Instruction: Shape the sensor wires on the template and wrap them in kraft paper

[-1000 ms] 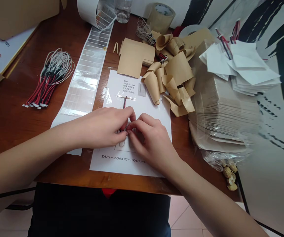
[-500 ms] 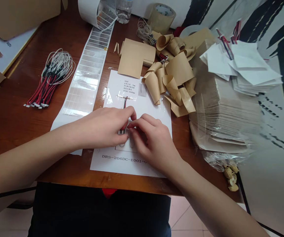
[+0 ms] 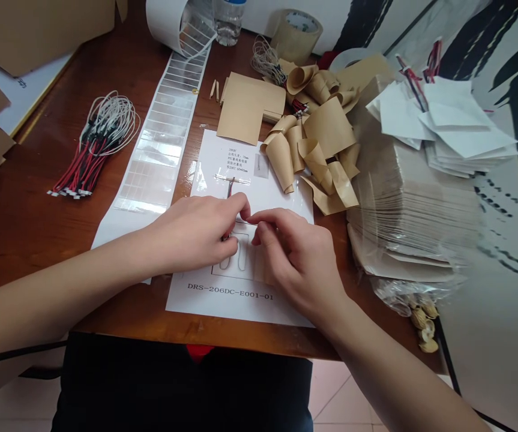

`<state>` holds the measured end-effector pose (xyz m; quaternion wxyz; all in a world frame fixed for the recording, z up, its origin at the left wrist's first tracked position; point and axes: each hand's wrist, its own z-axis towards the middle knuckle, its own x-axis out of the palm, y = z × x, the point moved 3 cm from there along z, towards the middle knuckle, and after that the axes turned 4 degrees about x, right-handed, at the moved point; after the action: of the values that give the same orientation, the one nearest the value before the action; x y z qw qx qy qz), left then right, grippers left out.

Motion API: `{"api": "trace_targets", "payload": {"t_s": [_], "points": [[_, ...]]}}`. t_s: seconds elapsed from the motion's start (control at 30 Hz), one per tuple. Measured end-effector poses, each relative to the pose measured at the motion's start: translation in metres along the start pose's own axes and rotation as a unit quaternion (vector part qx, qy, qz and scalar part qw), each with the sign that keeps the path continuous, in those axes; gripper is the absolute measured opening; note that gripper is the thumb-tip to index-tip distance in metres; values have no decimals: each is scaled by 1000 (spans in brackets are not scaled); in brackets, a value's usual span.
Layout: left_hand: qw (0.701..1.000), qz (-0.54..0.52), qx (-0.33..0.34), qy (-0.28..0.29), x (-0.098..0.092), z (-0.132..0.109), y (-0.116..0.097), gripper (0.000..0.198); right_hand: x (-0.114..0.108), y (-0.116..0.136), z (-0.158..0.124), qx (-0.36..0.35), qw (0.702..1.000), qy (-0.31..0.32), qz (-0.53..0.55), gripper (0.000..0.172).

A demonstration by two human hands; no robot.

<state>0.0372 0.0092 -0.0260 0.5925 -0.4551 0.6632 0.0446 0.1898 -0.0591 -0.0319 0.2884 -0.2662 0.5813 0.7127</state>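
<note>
Both hands rest on a white printed sheet (image 3: pixel 222 300) near the table's front edge. My left hand (image 3: pixel 195 231) lies fingers down and pinches a thin red-and-black wire (image 3: pixel 230 189) against the sheet. A white wire loop (image 3: pixel 240 258) shows on the sheet between the hands. My right hand (image 3: pixel 299 255) has curled fingers, its index fingertip pressing beside the left fingertips. What lies under the fingers is hidden.
A bundle of red, black and white wires (image 3: pixel 92 144) lies at the left. A strip of clear labels (image 3: pixel 159 138) runs from a roll (image 3: pixel 173 21). Curled brown paper (image 3: pixel 317 144), a tape roll (image 3: pixel 295 27), a wrapped card stack (image 3: pixel 412 198) and peanut shells (image 3: pixel 423 324) fill the right side.
My right hand has slid to the right and back a little, uncovering the white wire loop. My left hand stays pinched on the wire.
</note>
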Motion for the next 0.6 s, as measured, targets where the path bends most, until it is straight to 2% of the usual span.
{"api": "trace_targets", "payload": {"t_s": [0.2,0.33,0.43,0.6], "points": [[1000,-12,6,6,-1,2,1,19,1,-1,-5,-4,1000,-5,-6,19],[1000,-26,9,-1,0,2,3,20,1,3,-7,-74,997,-12,-13,21],[999,-35,10,-6,1,2,5,21,1,7,-8,-121,993,7,-9,24],[1000,-25,4,-10,3,2,4,25,3,8,-9,-139,989,43,-11,26]]}}
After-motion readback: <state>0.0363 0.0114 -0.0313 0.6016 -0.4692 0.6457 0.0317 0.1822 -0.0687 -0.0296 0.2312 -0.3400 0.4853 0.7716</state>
